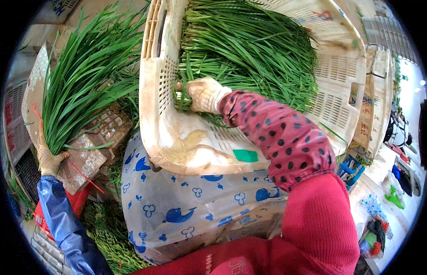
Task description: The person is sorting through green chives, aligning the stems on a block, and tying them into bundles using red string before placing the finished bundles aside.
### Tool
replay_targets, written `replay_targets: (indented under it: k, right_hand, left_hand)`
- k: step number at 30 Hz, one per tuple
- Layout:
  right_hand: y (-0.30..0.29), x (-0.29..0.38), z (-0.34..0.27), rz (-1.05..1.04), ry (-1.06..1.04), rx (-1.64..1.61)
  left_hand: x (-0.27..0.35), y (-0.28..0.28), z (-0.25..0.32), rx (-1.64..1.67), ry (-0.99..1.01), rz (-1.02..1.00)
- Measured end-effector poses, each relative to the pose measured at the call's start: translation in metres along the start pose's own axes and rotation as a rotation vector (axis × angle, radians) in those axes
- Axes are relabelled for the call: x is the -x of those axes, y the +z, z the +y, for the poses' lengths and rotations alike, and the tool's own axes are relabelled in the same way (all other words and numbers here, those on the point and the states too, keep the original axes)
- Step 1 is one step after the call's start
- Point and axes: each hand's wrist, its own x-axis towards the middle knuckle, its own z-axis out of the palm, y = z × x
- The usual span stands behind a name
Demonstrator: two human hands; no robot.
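My left hand (pixel 50 158), in a pale glove and below a shiny blue sleeve, grips the lower end of a bunch of long green leaves (pixel 86 79) resembling garlic chives. Inside a white plastic crate (pixel 150 103), more of these greens (pixel 248 55) lie in a thick layer with their pale stalk ends to the left. My right hand (pixel 204 94), gloved too and with a dotted red sleeve cover behind it, is at the near left corner of that layer, fingers closed around stalk ends. A red tie hangs near my left hand.
Below the crate lies a clear plastic sheet (pixel 179 206) printed with blue whales. A tile-patterned board (pixel 82 160) is beside my left hand, with loose greens (pixel 107 227) lower down. At the right stand another crate (pixel 371 103) and a blue stool (pixel 351 172); several bags lie on the floor.
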Motion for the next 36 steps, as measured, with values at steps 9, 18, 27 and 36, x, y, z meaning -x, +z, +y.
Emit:
replay_targets:
  k: [9, 18, 27, 36]
  right_hand:
    - [0.003, 0.001, 0.0, 0.074, 0.017, -0.078]
    - [-0.02, -0.009, 0.006, 0.131, 0.113, -0.108]
    - [-0.104, 0.027, 0.046, 0.346, 0.041, -1.08]
    - [-0.074, 0.013, 0.029, 0.191, 0.184, -0.827]
  left_hand:
    - [-0.007, -0.002, 0.012, 0.059, -0.079, -0.063]
    - [-0.007, 0.004, 0.004, 0.093, -0.072, -0.009]
    - [-0.007, 0.001, -0.002, 0.108, -0.099, -0.045]
    - [-0.008, -0.002, 0.002, -0.023, -0.08, -0.056]
